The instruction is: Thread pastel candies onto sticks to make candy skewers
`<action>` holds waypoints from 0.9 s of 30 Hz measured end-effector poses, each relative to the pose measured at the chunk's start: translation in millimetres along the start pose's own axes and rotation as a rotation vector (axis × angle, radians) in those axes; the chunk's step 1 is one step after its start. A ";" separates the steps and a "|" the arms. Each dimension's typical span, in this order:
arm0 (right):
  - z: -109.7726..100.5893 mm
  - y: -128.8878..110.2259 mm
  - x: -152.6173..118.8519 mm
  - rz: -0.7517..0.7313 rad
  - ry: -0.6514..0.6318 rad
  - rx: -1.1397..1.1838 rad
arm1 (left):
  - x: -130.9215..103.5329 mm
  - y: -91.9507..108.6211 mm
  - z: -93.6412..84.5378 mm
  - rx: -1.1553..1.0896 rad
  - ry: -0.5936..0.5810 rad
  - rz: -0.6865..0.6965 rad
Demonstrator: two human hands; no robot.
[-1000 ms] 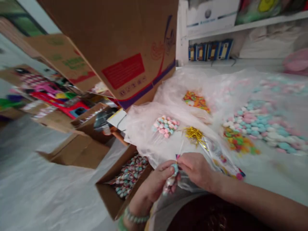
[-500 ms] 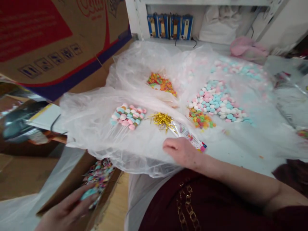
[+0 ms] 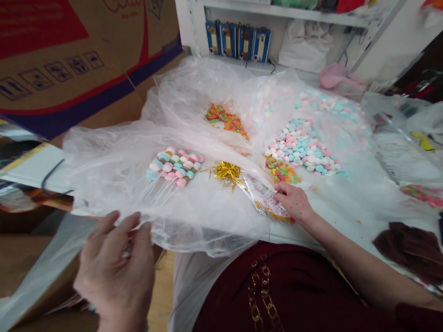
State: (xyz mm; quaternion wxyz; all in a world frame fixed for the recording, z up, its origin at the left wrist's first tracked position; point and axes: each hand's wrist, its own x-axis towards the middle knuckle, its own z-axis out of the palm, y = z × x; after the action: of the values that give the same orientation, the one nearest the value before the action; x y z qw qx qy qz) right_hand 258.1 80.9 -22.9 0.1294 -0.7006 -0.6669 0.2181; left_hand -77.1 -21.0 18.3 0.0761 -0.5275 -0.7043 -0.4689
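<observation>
My left hand (image 3: 116, 272) is raised over the near left edge of the table, its fingers apart and nothing in them. Closed fingers of my right hand (image 3: 294, 202) pinch the edge of a printed plastic bag (image 3: 265, 196) in a fanned stack. Gold twist ties (image 3: 227, 173) lie in a loose pile left of that stack. Farther left, several marshmallow skewers (image 3: 175, 166) rest side by side on clear plastic sheeting (image 3: 200, 207), sticks toward me. Behind my right hand are ring-shaped gummy candies (image 3: 282, 169) and a heap of pink, blue and white marshmallows (image 3: 304, 145).
A large printed cardboard box (image 3: 86, 60) stands at the left. More ring gummies (image 3: 226, 121) lie within the sheeting at the back. Blue binders (image 3: 238, 42) stand under a shelf. Dark red cloth (image 3: 410, 251) lies at the right. An open carton (image 3: 51, 295) sits below the table's left end.
My left hand has risen from the lower carton, where it held something blue, and is now empty. My right hand has moved right onto the printed bags.
</observation>
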 end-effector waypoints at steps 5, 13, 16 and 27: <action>-9.5 15.5 2.2 -0.139 0.188 0.063 | -8.7 75.1 31.2 -0.337 -0.353 0.092; -3.6 18.4 10.1 0.022 0.148 0.669 | -22.0 101.9 73.0 -0.648 -1.015 -0.470; 1.3 15.9 11.5 -0.151 0.227 0.654 | -26.9 107.7 81.4 -0.628 -1.113 -0.409; -24.8 -32.1 10.6 -0.096 0.330 1.040 | -34.1 119.6 96.0 -0.877 -1.092 -0.665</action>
State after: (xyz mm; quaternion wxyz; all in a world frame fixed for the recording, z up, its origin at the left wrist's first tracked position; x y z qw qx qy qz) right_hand 241.9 96.6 12.5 0.5714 -0.5379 -0.4733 0.4002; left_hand 72.2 27.7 14.5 -0.6425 -0.4264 -0.5133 -0.3765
